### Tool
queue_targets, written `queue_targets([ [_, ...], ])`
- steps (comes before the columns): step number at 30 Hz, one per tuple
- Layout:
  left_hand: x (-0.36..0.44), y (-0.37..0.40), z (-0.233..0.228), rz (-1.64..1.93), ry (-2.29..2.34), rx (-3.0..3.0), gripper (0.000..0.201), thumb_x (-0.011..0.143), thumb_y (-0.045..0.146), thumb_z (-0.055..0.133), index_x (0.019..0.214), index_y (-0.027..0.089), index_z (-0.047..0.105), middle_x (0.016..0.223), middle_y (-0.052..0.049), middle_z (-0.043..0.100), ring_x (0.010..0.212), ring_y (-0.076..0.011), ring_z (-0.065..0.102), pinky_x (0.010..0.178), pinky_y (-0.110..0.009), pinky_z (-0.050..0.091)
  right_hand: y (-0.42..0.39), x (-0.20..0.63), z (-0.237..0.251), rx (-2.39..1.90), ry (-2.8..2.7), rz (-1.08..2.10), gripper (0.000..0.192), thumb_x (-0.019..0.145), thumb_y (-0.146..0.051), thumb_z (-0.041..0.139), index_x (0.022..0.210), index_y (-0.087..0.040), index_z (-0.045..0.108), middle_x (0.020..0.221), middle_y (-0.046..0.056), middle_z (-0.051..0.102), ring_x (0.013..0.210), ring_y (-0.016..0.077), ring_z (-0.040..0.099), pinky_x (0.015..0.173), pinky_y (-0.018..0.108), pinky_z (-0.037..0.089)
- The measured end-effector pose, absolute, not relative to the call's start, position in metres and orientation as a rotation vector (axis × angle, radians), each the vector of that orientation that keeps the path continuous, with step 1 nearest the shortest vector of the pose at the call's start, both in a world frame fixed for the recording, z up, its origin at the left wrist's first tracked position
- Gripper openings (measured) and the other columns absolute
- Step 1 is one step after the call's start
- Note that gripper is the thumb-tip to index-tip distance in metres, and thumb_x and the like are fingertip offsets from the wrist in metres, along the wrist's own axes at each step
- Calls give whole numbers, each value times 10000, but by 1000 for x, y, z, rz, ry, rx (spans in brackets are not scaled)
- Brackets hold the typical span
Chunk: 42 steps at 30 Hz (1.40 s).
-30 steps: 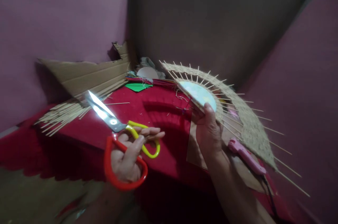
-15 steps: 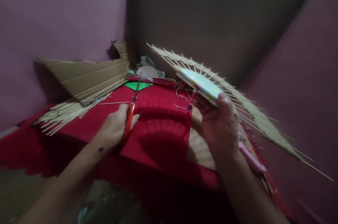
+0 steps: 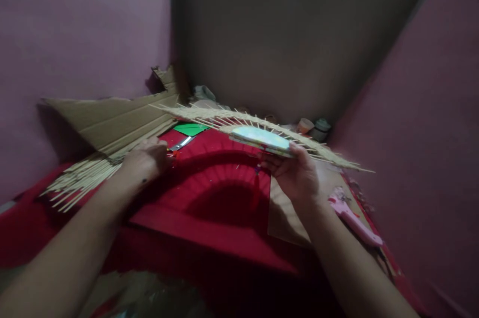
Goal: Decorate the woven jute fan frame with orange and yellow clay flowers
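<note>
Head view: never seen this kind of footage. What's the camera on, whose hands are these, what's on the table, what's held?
There is no machine here: a person wears one camera on the head, looking forward and down at their own bare hands. The right hand holds a woven straw half-disc with thin sticks poking out of its edge and a pale plate-like centre, tilted almost flat. The left hand rests on the red table at the scissors, whose blade tip shows. Also there: a bundle of sticks, torn cardboard, green paper, a pink glue gun and small jars.

Left hand [image 3: 144, 163] reaches forward, knuckles up; right hand [image 3: 295, 175] raised, fingers gripping.
</note>
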<state>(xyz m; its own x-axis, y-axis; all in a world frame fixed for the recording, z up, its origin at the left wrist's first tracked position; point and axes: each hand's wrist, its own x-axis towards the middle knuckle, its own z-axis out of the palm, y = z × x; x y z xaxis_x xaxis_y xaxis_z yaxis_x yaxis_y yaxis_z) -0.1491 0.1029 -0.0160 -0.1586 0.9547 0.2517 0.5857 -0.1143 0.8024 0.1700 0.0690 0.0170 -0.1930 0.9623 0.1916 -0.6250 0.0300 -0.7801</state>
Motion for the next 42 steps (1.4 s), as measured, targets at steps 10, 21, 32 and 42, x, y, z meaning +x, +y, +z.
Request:
queue_targets([
  [10, -23, 85, 20, 1083, 517, 1167, 480, 747, 460, 654, 1135, 178, 631, 801, -63, 653, 528, -118, 524, 409, -204, 412, 76, 174, 2, -465, -1019, 1574, 238, 718, -287, 555, 911, -163, 618, 730, 41, 739, 593, 189, 687, 572, 303, 559],
  [21, 16, 103, 19, 1204, 589, 804, 242, 774, 171, 625, 1009, 115, 636, 837, -58, 652, 494, -56, 519, 371, -133, 414, 79, 173, -6, -513, -927, 1454, 281, 707, -265, 664, 967, -166, 625, 798, 39, 731, 761, 219, 691, 759, 381, 554],
  [32, 27, 97, 4, 1271, 587, 909, 211, 721, 285, 715, 805, 124, 608, 695, -15, 620, 418, -50, 468, 339, -169, 364, 80, 152, -15, -539, -912, 1156, 498, 606, -83, 715, 1078, -206, 614, 981, 21, 710, 972, 214, 630, 1015, 405, 414],
  [42, 26, 93, -1, 1263, 639, 934, 291, 712, 317, 716, 895, 105, 636, 589, 0, 586, 407, -68, 465, 348, -184, 354, 79, 145, -16, -573, -830, 1149, 365, 584, -91, 697, 920, -217, 629, 928, -2, 708, 923, 177, 626, 963, 351, 441],
])
